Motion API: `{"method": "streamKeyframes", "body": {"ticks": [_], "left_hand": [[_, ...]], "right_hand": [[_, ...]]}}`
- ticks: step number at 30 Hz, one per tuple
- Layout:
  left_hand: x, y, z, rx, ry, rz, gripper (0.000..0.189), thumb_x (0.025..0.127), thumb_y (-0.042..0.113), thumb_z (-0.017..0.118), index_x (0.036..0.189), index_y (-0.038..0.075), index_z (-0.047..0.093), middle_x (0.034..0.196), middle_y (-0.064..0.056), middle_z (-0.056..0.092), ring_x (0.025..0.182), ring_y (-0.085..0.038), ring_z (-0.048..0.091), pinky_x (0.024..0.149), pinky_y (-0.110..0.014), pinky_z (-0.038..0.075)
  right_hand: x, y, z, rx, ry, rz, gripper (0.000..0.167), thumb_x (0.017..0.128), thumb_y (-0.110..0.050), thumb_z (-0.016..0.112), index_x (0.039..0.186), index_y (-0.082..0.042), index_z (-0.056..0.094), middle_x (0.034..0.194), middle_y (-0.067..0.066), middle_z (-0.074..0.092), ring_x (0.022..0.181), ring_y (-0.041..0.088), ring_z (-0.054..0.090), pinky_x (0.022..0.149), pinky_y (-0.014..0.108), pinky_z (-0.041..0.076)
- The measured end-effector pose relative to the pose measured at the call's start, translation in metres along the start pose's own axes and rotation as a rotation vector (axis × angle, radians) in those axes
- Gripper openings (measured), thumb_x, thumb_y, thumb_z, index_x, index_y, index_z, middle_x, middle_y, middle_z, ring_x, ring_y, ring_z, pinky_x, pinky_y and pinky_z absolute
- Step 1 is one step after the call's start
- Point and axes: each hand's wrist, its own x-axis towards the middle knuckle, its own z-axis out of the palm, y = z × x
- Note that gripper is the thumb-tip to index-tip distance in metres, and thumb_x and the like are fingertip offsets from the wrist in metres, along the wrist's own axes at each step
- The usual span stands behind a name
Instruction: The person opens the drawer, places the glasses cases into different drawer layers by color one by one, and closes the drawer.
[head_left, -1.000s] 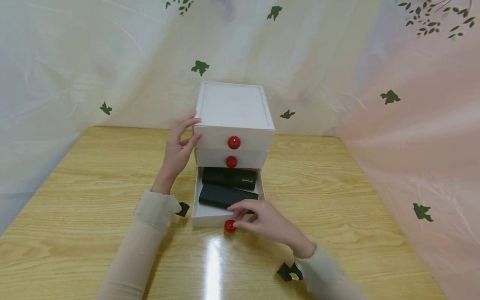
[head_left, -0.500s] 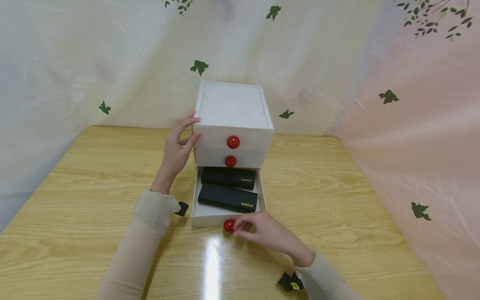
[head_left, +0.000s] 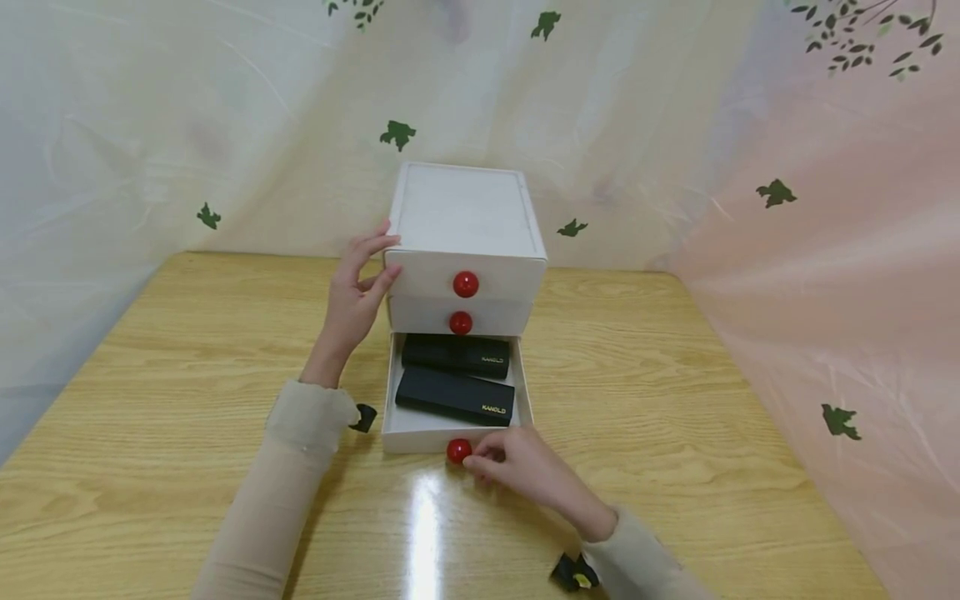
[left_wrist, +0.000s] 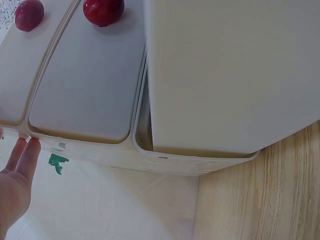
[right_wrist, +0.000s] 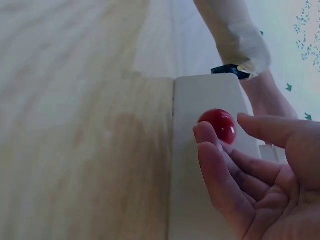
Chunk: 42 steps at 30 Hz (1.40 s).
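Observation:
A white cabinet with three drawers and red ball knobs stands mid-table. Its bottom drawer is pulled out, and two long black cases with gold lettering lie inside, one behind the other. At the upper left front edge of the cabinet, my left hand touches the side with extended fingertips. My right hand is at the right of the bottom knob, fingers lightly bent. In the right wrist view, a gap shows between thumb and fingers, with the red knob just beyond the fingertips.
The two upper drawers, with a top knob and a middle knob, are pushed in. A wooden table lies under the cabinet. A pale printed curtain hangs behind it.
My right hand has drawn back from over the front black case to beside the bottom knob, uncovering the case's lettering. My left hand and the drawer have stayed put.

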Motion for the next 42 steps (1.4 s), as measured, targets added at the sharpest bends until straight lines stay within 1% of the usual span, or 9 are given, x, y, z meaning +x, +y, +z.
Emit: {"method": "streamKeyframes", "body": {"ticks": [5,11,18,21,30,37,42], "left_hand": [[0.0,-0.001,0.0,-0.003,0.0,0.001,0.034,0.092,0.0,0.061,0.126,-0.003,0.058,0.145,-0.012,0.048,0.135,-0.023,0.045,0.081,-0.009,0.051],[0.0,0.001,0.0,-0.003,0.002,0.003,0.034,0.092,0.001,0.061,0.126,-0.003,0.058,0.144,-0.012,0.048,0.135,-0.022,0.045,0.08,-0.009,0.051],[0.0,0.0,0.0,0.0,0.003,-0.005,0.034,0.092,0.001,0.061,0.125,-0.003,0.058,0.145,-0.012,0.048,0.135,-0.021,0.045,0.082,-0.01,0.051],[0.0,-0.001,0.0,0.003,0.001,-0.015,0.034,0.092,0.001,0.061,0.125,-0.003,0.058,0.146,-0.012,0.047,0.136,-0.021,0.045,0.082,-0.009,0.051],[0.0,0.0,-0.001,0.002,-0.002,-0.008,0.034,0.092,0.001,0.061,0.126,-0.003,0.058,0.145,-0.012,0.047,0.136,-0.022,0.044,0.082,-0.009,0.051],[0.0,0.0,-0.001,0.011,0.0,-0.014,0.034,0.092,0.001,0.061,0.125,-0.002,0.058,0.146,-0.011,0.048,0.135,-0.022,0.045,0.082,-0.009,0.051],[0.0,0.0,0.0,0.003,0.002,-0.006,0.034,0.092,0.001,0.061,0.126,-0.003,0.058,0.146,-0.011,0.048,0.136,-0.022,0.045,0.082,-0.009,0.051]], "right_hand": [[0.001,0.002,0.005,0.051,0.014,0.043,0.018,0.091,-0.023,0.067,0.09,-0.006,0.074,0.073,0.003,0.071,0.062,0.01,0.063,0.054,0.022,0.054],[0.003,0.003,0.008,0.101,0.034,0.059,0.022,0.091,-0.026,0.067,0.088,-0.006,0.074,0.073,0.004,0.072,0.063,0.011,0.067,0.055,0.025,0.055],[0.006,0.001,0.009,0.138,0.041,0.097,0.021,0.091,-0.023,0.068,0.099,-0.005,0.074,0.076,0.005,0.074,0.065,0.013,0.07,0.058,0.027,0.057],[0.005,0.0,0.009,0.15,0.043,0.108,0.021,0.091,-0.022,0.068,0.101,-0.004,0.074,0.076,0.006,0.074,0.066,0.013,0.07,0.058,0.027,0.057],[0.007,0.001,0.008,0.218,0.076,0.088,0.022,0.09,-0.02,0.069,0.1,-0.002,0.074,0.078,0.011,0.075,0.067,0.017,0.072,0.056,0.028,0.057],[0.014,0.007,0.008,0.267,0.095,0.116,0.022,0.09,-0.023,0.069,0.101,-0.004,0.074,0.081,0.01,0.076,0.07,0.016,0.073,0.059,0.029,0.058],[0.018,0.008,0.008,0.289,0.115,0.111,0.023,0.09,-0.023,0.069,0.1,-0.004,0.074,0.082,0.011,0.076,0.071,0.017,0.073,0.06,0.029,0.059]]}}
